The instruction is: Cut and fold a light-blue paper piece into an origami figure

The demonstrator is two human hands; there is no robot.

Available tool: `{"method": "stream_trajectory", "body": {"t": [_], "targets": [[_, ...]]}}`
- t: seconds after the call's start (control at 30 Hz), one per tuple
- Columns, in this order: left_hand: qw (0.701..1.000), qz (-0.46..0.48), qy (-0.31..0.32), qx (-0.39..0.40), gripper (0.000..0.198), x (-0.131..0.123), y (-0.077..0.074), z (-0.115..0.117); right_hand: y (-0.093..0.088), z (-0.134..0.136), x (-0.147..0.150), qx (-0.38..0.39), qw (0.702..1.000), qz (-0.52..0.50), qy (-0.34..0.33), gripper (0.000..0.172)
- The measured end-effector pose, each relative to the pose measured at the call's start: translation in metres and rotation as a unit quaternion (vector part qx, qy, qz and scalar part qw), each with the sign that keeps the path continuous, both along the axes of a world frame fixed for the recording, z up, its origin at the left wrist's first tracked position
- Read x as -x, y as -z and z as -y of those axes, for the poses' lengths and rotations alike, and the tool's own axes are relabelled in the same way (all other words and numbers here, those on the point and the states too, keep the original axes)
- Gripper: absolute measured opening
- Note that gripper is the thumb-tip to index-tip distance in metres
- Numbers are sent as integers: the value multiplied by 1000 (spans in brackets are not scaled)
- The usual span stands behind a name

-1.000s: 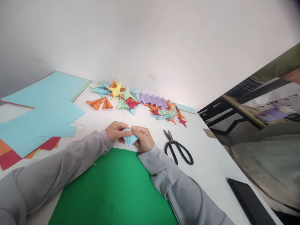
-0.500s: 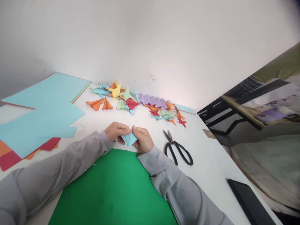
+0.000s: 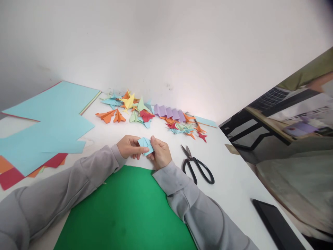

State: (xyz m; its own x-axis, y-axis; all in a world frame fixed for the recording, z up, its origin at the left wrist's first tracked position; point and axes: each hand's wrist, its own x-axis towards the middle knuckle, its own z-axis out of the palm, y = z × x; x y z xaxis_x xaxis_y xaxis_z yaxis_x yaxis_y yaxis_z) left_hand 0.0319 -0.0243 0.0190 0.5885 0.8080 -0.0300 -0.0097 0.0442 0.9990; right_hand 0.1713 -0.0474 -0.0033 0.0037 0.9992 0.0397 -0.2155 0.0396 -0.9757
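A small folded piece of light blue paper (image 3: pixel 145 144) is held up between my two hands, just beyond the far edge of the green sheet (image 3: pixel 125 208). My left hand (image 3: pixel 129 147) grips its left side, the thumb lying across the front near the lower edge. On the right, my right hand (image 3: pixel 161 151) pinches the other side between thumb and fingers. Crease lines and layered flaps show on the paper's face. Some fingertips are hidden behind it.
Black-handled scissors (image 3: pixel 197 165) lie right of my right hand, and a dark phone-like slab (image 3: pixel 277 222) near the right edge. Folded paper shapes (image 3: pixel 128 102) and a pleated purple strip (image 3: pixel 169 113) line the wall. Large blue sheets (image 3: pixel 52 133) lie left. A person's arm (image 3: pixel 319 82) shows far right.
The blue paper has been turned and raised slightly, its lower point no longer facing down. My left thumb has slid lower across its front. A person's arm has appeared at far right.
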Motion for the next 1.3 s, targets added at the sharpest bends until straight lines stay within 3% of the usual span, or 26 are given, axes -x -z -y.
{"method": "stream_trajectory", "body": {"t": [0.23, 0.4, 0.5, 0.73, 0.97, 1.17, 1.3], "targets": [[1000, 1, -22, -5, 31, -3, 1, -1, 4, 2, -1, -21, 998, 30, -48, 50], [999, 27, -17, 18, 33, -1, -1, -3, 2, 4, -3, -16, 996, 30, -86, 31], [1000, 23, -3, 20, 32, -1, 1, -4, 2, 5, -2, -2, 996, 39, -81, 28], [1000, 1, -7, 13, 31, -1, 10, -3, 3, 2, 0, 2, 999, 9, -51, 41], [1000, 7, -15, 19, 30, -1, 2, -3, 4, 1, -2, -13, 999, -15, -43, 46], [996, 15, -52, 74, 43, -2, 2, -6, 4, -1, -3, -21, 998, -43, -44, 29], [995, 22, -76, 56, 41, -3, 4, -4, 5, -1, -2, -13, 998, -54, -25, 28]]}}
